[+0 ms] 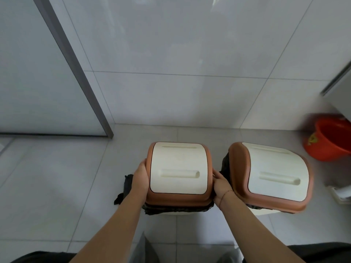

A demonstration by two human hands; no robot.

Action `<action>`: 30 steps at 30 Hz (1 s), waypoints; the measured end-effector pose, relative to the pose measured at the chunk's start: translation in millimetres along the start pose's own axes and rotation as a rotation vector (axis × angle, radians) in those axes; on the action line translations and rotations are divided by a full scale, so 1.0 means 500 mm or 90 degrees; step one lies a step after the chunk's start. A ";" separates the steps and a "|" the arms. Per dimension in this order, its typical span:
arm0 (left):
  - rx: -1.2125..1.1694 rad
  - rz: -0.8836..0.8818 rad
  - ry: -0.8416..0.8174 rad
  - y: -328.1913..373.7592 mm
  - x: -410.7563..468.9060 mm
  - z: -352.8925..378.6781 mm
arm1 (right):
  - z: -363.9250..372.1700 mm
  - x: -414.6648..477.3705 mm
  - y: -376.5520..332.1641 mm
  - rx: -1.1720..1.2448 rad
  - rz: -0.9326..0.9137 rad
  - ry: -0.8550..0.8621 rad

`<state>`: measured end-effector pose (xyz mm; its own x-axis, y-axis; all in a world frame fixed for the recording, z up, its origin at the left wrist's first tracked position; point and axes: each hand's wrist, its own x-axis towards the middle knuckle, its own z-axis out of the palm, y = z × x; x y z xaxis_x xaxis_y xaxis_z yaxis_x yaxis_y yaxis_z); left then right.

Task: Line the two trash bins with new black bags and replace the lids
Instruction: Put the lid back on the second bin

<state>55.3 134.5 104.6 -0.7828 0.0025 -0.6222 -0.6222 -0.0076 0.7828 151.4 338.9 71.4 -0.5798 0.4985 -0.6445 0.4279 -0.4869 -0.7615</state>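
- The left arm (117, 224) and right arm (256, 230) were bare.
- A thin cord bracelet (225, 194) ringed the right wrist.
- A dark garment (321, 251) showed low at both sides, with blurred grey fabric (140, 251) between.

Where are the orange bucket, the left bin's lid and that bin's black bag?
orange bucket (332, 135), head view, on its inner wall.
left bin's lid (178, 166), head view, on the cream top panel.
black bag (126, 185), head view, on the fold hanging out at the left.
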 end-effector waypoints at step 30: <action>-0.089 -0.033 0.090 -0.048 0.040 -0.040 | -0.021 -0.031 0.034 0.027 -0.030 0.005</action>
<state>54.6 114.5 73.2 -0.7356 -0.1343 -0.6639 -0.6471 -0.1504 0.7474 174.7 330.3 67.6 -0.5925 0.5274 -0.6089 0.3709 -0.4924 -0.7874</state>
